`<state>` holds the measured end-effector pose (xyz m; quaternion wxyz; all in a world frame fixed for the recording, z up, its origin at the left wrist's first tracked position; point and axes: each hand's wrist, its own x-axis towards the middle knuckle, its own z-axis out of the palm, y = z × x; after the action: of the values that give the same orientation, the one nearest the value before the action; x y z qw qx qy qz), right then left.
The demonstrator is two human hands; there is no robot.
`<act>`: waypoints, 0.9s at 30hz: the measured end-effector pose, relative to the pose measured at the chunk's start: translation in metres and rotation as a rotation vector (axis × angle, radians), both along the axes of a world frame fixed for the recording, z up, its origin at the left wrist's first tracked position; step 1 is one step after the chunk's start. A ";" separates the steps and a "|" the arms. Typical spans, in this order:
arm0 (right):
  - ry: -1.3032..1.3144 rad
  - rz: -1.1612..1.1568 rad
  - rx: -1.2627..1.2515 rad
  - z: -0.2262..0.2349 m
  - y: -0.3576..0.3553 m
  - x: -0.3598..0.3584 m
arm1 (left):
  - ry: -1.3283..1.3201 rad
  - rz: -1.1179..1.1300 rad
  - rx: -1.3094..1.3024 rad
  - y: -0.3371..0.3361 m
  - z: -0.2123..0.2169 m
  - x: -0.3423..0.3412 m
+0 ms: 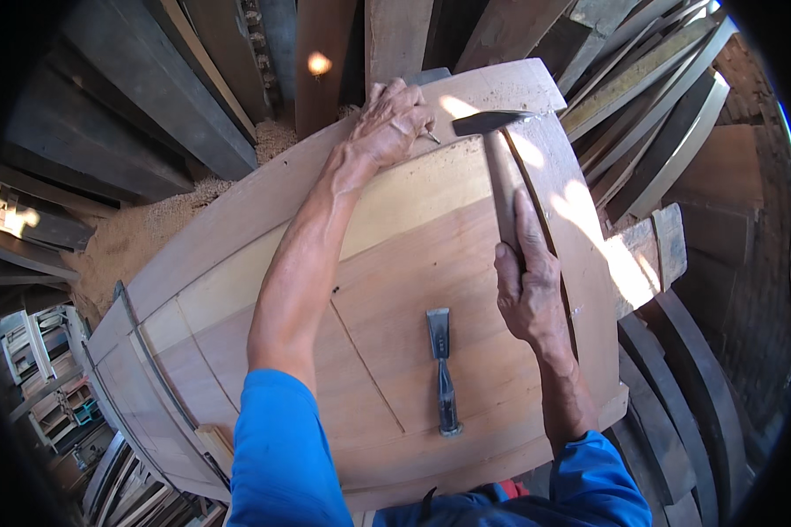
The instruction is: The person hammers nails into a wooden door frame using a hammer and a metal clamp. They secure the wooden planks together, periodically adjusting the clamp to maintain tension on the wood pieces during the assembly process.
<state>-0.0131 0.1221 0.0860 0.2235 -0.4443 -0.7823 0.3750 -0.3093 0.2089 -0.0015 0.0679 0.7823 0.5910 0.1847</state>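
Note:
In my right hand (532, 281) is a hammer (505, 180), gripped by its wooden handle with the thumb and a finger along it. The dark head lies over the far right part of a large wooden panel (413, 263). My left hand (394, 119) is closed near the panel's far edge. A thin nail (433, 138) sticks out from beside its fingers; its other end is hidden. Below and between my arms, a dark metal chisel (444, 373) lies on the panel, its wide blade pointing away from me.
Dark timber beams (141, 79) stand along the far left, with sawdust (141, 233) between them and the panel. Curved planks (659, 422) stack up at the right. A short wood block (646, 259) juts out beside the panel. A dark strap (154, 364) crosses the panel's left end.

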 end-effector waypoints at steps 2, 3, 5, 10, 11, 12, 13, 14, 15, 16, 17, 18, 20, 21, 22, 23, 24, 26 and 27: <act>0.085 -0.121 -0.292 0.005 -0.020 0.011 | -0.014 0.069 -0.005 0.000 0.013 0.003; 0.138 -0.173 -0.430 0.005 -0.030 0.017 | -0.048 0.167 0.030 -0.006 0.014 -0.006; 0.104 -0.230 -0.454 -0.016 -0.055 0.040 | -0.139 0.347 0.096 -0.015 0.010 -0.025; 0.123 -0.366 -0.506 -0.050 -0.092 0.056 | -0.190 0.258 -0.028 -0.053 0.004 0.005; 0.169 -0.411 -0.502 -0.052 -0.092 0.051 | -0.161 0.194 -0.014 -0.057 -0.005 0.023; 0.214 -0.454 -0.494 -0.055 -0.093 0.048 | -0.104 0.144 -0.014 -0.060 -0.014 0.040; 0.318 -0.474 -0.487 -0.062 -0.096 0.047 | -0.038 0.108 -0.011 -0.062 -0.016 0.053; 0.339 -0.500 -0.466 -0.063 -0.096 0.048 | -0.085 0.065 -0.043 -0.060 -0.018 0.069; 0.370 -0.470 -0.484 -0.062 -0.098 0.044 | -0.105 0.079 -0.093 -0.075 -0.014 0.071; 0.397 -0.479 -0.486 -0.065 -0.099 0.043 | -0.138 0.061 -0.111 -0.076 -0.008 0.078; 0.377 -0.433 -0.506 -0.067 -0.099 0.045 | -0.207 0.090 -0.052 -0.085 -0.002 0.083; 0.349 -0.447 -0.494 -0.071 -0.098 0.055 | -0.366 0.077 0.082 -0.085 -0.005 0.096; 0.301 -0.456 -0.418 -0.068 -0.094 0.052 | -0.419 0.193 0.045 -0.109 0.015 0.082; 0.285 -0.460 -0.420 -0.062 -0.095 0.048 | -0.410 0.252 0.035 -0.125 0.017 0.066; 0.270 -0.465 -0.421 -0.060 -0.093 0.044 | -0.401 0.309 0.024 -0.142 0.017 0.044; 0.252 -0.475 -0.438 -0.056 -0.092 0.042 | -0.392 0.364 0.014 -0.160 0.016 0.020; 0.235 -0.488 -0.455 -0.054 -0.093 0.042 | -0.353 0.399 0.020 -0.180 0.013 -0.006; 0.152 -0.433 -0.380 -0.044 -0.093 0.035 | -0.287 0.493 0.040 -0.222 0.015 -0.062; 0.145 -0.409 -0.382 -0.041 -0.098 0.034 | -0.265 0.542 0.047 -0.243 0.019 -0.087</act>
<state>0.0212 0.0236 0.0452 0.2621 -0.5988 -0.5737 0.4937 -0.3967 -0.0344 0.0175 0.0744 0.5664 0.7598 0.3103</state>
